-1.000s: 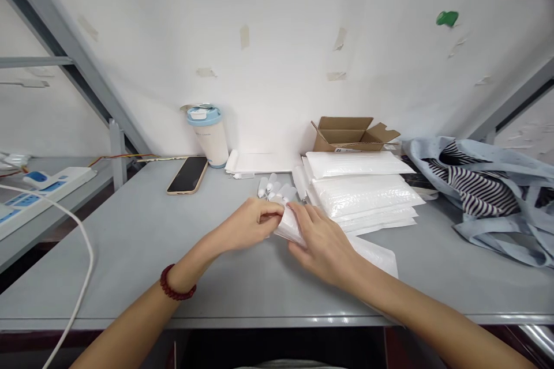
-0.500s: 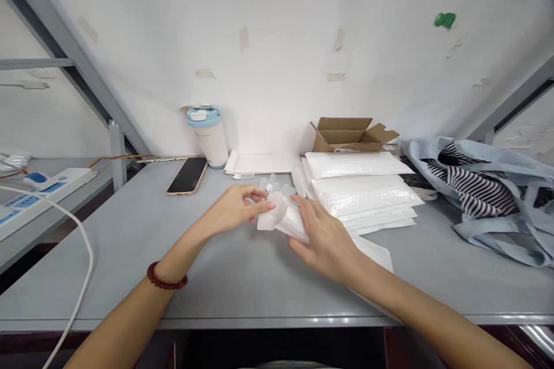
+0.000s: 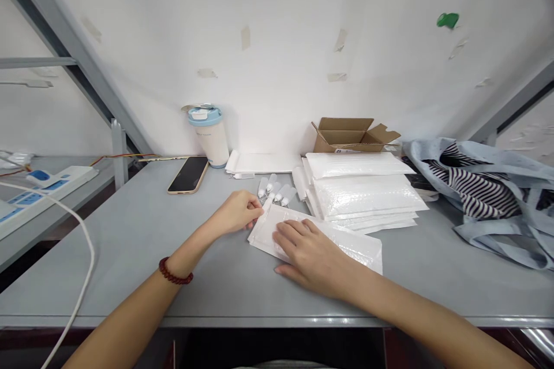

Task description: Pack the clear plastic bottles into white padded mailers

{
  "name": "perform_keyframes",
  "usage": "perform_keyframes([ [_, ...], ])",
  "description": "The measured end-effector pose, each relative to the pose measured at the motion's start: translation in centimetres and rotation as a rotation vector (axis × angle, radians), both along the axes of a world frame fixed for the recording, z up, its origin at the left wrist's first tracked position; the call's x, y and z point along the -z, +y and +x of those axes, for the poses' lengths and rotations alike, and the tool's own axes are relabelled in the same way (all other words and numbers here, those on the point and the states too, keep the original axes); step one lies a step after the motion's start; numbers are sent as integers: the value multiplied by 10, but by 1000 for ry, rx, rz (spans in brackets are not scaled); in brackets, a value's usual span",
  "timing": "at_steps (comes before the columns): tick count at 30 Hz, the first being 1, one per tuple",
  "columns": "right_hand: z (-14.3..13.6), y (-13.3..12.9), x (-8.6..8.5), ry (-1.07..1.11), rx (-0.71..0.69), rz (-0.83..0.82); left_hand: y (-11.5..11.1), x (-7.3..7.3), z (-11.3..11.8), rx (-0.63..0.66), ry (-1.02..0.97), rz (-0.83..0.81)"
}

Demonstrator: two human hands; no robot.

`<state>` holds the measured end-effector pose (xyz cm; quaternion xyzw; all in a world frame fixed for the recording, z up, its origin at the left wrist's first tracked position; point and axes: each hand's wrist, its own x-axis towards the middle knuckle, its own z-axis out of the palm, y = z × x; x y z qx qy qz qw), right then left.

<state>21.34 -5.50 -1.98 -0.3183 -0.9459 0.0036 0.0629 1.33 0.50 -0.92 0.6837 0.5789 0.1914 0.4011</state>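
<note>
A white bubble mailer (image 3: 352, 245) lies aslant on the grey table in front of me. My right hand (image 3: 305, 251) rests on it, fingers stretched out and pressing it down. At its far left corner, my left hand (image 3: 241, 210) is closed, thumb and fingers pinching the mailer's edge; the exact grip is partly hidden. Just beyond that corner several small translucent squeeze bottles (image 3: 283, 193) with white caps lie together.
A stack of white bubble mailers (image 3: 367, 193) lies to the right, with an open cardboard box (image 3: 346, 134) behind it. A phone (image 3: 188, 175), a blue-lidded cup (image 3: 210, 137) and a flat white pack (image 3: 268, 162) are at the back. A fabric bag (image 3: 485, 184) sits far right.
The white packaging was raised and folded between both hands; now the mailer lies flat on the table. My right hand has flattened onto it, and the small bottles show more fully.
</note>
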Motion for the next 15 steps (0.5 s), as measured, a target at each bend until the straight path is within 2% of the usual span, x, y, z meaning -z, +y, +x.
perform_keyframes([
  [2,0,1,2,9,-8,4,-2,0,2,52,-48,-18],
  [4,1,1,3,6,-12,14,-3,0,2,181,-70,-26],
  [8,2,2,2,-35,-22,28,-3,4,-1,404,45,73],
  [12,5,0,-5,-106,-11,29,0,9,-8,465,194,288],
  [15,6,-1,-7,-161,0,98,1,11,-13,498,244,311],
])
